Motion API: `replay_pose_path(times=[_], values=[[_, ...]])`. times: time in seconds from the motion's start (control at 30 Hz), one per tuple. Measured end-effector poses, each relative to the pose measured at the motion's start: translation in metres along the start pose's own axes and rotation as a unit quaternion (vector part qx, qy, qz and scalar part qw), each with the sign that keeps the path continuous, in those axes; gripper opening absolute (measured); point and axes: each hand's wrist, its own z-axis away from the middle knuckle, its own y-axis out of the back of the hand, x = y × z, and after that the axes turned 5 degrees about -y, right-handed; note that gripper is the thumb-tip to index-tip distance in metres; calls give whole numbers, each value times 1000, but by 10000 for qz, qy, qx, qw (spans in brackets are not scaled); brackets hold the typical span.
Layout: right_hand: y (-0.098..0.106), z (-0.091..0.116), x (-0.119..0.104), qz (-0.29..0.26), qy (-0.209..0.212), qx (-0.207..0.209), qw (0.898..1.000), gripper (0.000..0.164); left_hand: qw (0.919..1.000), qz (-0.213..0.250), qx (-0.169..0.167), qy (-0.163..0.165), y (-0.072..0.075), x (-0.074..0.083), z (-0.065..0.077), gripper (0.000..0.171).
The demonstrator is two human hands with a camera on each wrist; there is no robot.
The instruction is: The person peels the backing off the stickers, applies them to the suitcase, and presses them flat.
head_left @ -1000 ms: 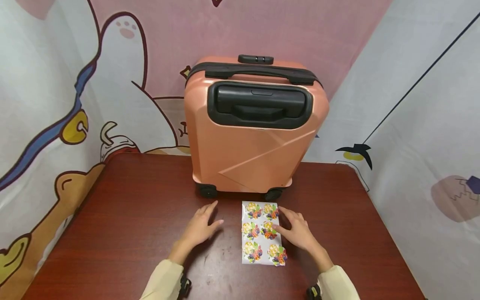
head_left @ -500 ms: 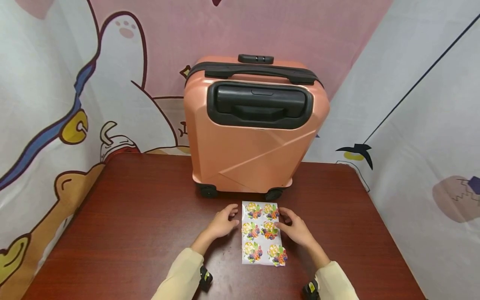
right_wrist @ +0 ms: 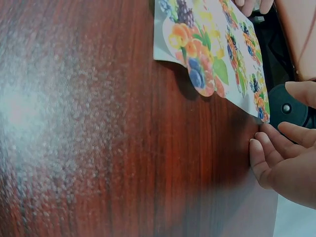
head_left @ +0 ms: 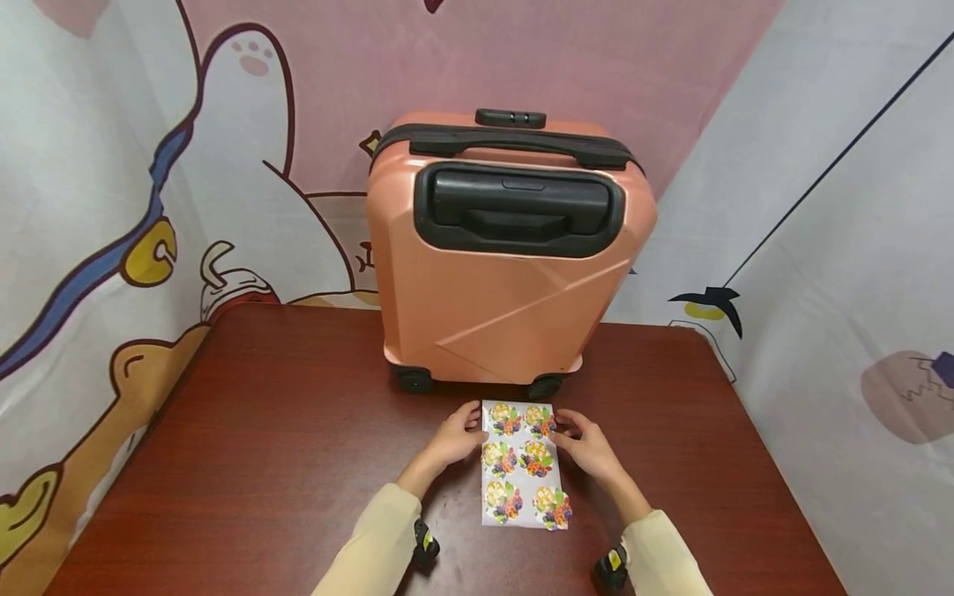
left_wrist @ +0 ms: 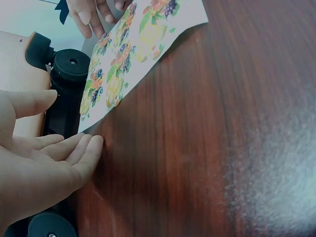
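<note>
A white sheet of fruit-patterned stickers [head_left: 518, 484] lies on the table, several colourful fruit clusters on it. Its lower right cluster juts past the edge. At the sheet's upper left edge is my left hand [head_left: 455, 439], thumb held apart from the fingers. In the left wrist view its fingertips [left_wrist: 94, 143] meet or nearly meet the sheet's corner. Across from it my right hand [head_left: 591, 451] is at the upper right edge. The right wrist view has those fingertips [right_wrist: 266, 131] by the far corner, the thumb [right_wrist: 301, 94] raised clear of the paper.
An orange hard-shell suitcase [head_left: 507, 314] with a black handle [head_left: 517, 203] and black wheels [head_left: 413, 380] stands upright just behind the sheet. The dark red wooden table [head_left: 261, 455] extends to both sides. A cartoon-printed cloth [head_left: 313, 108] hangs behind.
My left hand has moved right, from the bare table to the sheet's left edge. My right hand has shifted only slightly at the right edge. The sheet and suitcase stay in place.
</note>
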Motion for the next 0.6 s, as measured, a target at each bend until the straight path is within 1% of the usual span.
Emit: replay_pose_path(times=[0.13,0.37,0.47,0.6], values=[[-1,-1,0,-145,-33,34,9999,44,9999,154,24,35,-1,-2,-1,59],[-2,-1,-1,-331,-24,7,9994,44,9998,133,-14,-117,-1,-5,-1,59],[-2,-1,-1,-423,-12,-25,9991,42,9995,207,-19,-221,-1,-6,0,58],[0,0,-1,-569,21,-108,9983,41,9986,417,-77,-329,1,-6,2,55]])
